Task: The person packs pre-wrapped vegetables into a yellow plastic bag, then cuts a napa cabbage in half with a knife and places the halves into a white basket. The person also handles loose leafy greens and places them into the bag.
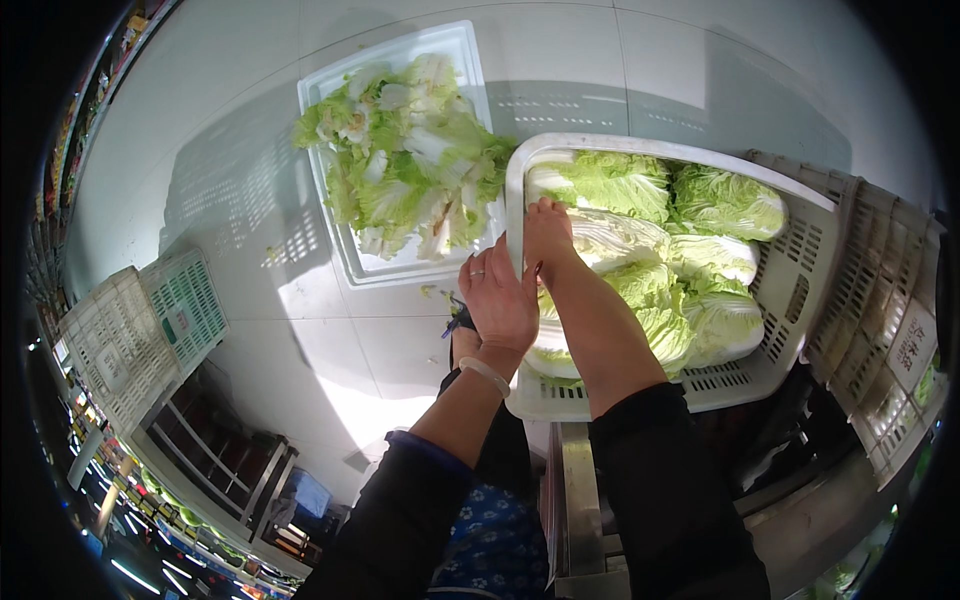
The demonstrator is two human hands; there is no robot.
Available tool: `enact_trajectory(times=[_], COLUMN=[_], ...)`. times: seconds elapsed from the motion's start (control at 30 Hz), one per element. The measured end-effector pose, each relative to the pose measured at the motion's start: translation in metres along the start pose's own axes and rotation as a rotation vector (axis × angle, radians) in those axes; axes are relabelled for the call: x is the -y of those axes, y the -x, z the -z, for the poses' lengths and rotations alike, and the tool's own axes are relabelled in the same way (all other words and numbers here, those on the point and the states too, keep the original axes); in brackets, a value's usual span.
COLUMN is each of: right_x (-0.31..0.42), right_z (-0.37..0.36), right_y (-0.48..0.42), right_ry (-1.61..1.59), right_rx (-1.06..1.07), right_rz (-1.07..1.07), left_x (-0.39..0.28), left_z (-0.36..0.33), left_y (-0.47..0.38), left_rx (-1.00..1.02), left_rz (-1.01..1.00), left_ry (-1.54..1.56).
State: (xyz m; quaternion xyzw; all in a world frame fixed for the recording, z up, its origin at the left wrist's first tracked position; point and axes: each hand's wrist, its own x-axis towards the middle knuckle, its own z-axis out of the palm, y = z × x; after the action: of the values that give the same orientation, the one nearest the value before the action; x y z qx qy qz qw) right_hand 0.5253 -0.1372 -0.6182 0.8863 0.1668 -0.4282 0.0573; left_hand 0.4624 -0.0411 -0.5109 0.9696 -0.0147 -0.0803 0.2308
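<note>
A white plastic crate (791, 300) holds several heads of napa cabbage (615, 184), lying on their sides in rows. My left hand (498, 296) is at the crate's left side, its fingers along the outer wall and its thumb over the rim. A ring and a pale bangle are on that hand and wrist. My right hand (546, 229) reaches inside the same wall, over the pale base of a cabbage; whether its fingers grip the cabbage or the wall is hidden. Left of the crate, a white foam tray (394, 274) on the floor bears a heap of loose cabbage leaves (420, 165).
Another slatted crate (877, 300) with a written label stands at the right. Stacked crates (142, 330) rest on a dark rack (225, 457) at the left. Metal framing (581, 487) is below the cabbage crate. Leaf scraps dot the tiled floor (360, 352). Shelves line the far left.
</note>
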Motion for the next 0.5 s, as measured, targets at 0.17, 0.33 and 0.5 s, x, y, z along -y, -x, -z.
enact_trajectory(times=[0.17,0.33,0.5], right_x=[-0.009,-0.024,-0.054], right_z=[0.006,0.025,0.039], right_y=[0.017,0.035,0.066], right_ry=[-0.091,-0.107,-0.170], right_rx=[-0.054,-0.004,-0.054], right_rz=[0.065,0.120,0.100], left_x=[0.001,0.000,0.001], left_z=[0.002,0.003,0.003], left_y=[0.000,-0.001,0.000], left_rx=[0.006,-0.018,0.010], left_rz=[-0.011,-0.026,0.000], left_ry=[0.009,0.005,0.008])
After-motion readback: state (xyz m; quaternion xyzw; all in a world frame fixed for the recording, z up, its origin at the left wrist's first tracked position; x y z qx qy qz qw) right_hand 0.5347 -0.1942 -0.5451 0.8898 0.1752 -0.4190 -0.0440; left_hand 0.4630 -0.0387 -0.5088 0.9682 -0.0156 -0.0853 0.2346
